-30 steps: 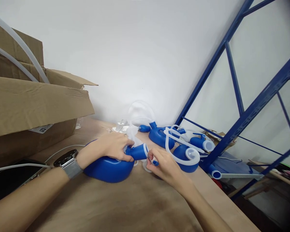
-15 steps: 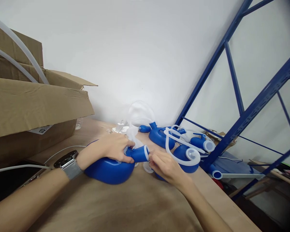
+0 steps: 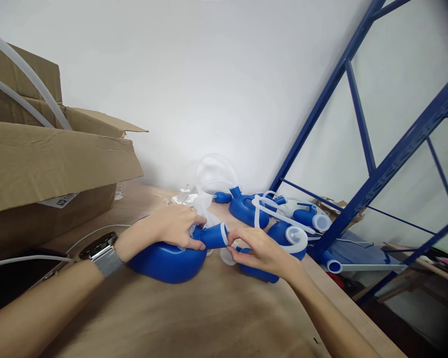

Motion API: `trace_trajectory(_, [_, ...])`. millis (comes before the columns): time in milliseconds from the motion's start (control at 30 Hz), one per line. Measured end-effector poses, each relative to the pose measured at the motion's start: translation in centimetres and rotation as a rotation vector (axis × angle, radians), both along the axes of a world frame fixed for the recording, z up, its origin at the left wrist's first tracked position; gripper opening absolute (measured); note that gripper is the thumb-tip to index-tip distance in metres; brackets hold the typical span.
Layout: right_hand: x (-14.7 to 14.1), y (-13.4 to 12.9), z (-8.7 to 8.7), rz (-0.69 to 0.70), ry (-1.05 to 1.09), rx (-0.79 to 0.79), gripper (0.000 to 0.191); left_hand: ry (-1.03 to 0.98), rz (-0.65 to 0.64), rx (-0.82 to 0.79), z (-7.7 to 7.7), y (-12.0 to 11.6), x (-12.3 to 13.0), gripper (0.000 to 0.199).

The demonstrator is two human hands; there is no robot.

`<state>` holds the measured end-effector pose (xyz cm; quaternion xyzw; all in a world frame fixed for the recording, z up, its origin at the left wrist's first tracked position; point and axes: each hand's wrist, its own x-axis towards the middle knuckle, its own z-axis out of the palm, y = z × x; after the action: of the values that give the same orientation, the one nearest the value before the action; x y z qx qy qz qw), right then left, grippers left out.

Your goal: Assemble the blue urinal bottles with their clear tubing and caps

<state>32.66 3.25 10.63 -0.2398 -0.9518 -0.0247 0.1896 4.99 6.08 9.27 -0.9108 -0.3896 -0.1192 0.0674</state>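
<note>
A blue plastic urinal bottle (image 3: 168, 266) lies on its side on the wooden table, its neck pointing right and ending in a white rim (image 3: 224, 232). My left hand (image 3: 179, 226), with a watch on the wrist, is wrapped over the bottle at the base of the neck. At the mouth, the thumb and fingertips of my right hand (image 3: 256, 251) pinch the white rim. Part of another blue bottle (image 3: 261, 274) shows under my right hand. Close to the neck lies a round translucent cap (image 3: 227, 256), partly hidden.
Behind my hands, several more blue bottles (image 3: 246, 210) lie with white hoses (image 3: 259, 211) looped over them. An open cardboard box (image 3: 59, 159) with hoses stands at the left. A blue metal rack (image 3: 362, 199) rises at the right, beside the table edge. A white wall closes the back.
My right hand has shifted slightly and its fingers have opened out around the rim, uncovering more of the blue bottle below. My left hand keeps its hold. The view has moved slightly.
</note>
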Motion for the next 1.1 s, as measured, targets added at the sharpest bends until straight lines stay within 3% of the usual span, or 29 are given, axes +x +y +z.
trace_trajectory(200, [-0.1, -0.3, 1.1, -0.053, -0.001, -0.134, 0.006, -0.01, 0.001, -0.024, 0.1, -0.1, 0.0, 0.051])
trace_trajectory(300, [-0.1, 0.2, 0.0, -0.071, 0.171, -0.206, 0.009, -0.019, 0.004, -0.039, 0.1, 0.1, -0.2, 0.053])
trace_trajectory(467, [-0.6, 1.8, -2.7, -0.071, 0.501, -0.341, 0.043, -0.001, 0.013, -0.138, 1.1, -0.4, -0.4, 0.05])
trace_trajectory(600, [-2.3, 2.3, -3.1, -0.089, 0.595, -0.402, 0.035, 0.023, 0.027, -0.147, 1.5, -0.9, 0.0, 0.047])
trace_trajectory(733, [-3.3, 2.5, -1.9, -0.154, 0.557, -0.367, 0.029, 0.011, 0.024, -0.181, 1.4, -0.7, 0.3, 0.044])
trace_trajectory(833, [-2.6, 3.2, -1.0, -0.027, 0.437, -0.366, 0.011, 0.0, 0.019, -0.192, 1.3, -0.5, 0.3, 0.043])
trace_trajectory(967, [-1.7, 4.4, 0.0, 0.06, 0.307, -0.361, 0.027, -0.003, 0.031, -0.207, 1.4, -0.6, 0.2, 0.042])
trace_trajectory(1100, [-2.0, 4.8, 1.1, 0.016, 0.234, -0.444, 0.018, 0.019, 0.071, -0.232, 1.7, -0.7, 0.3, 0.045])
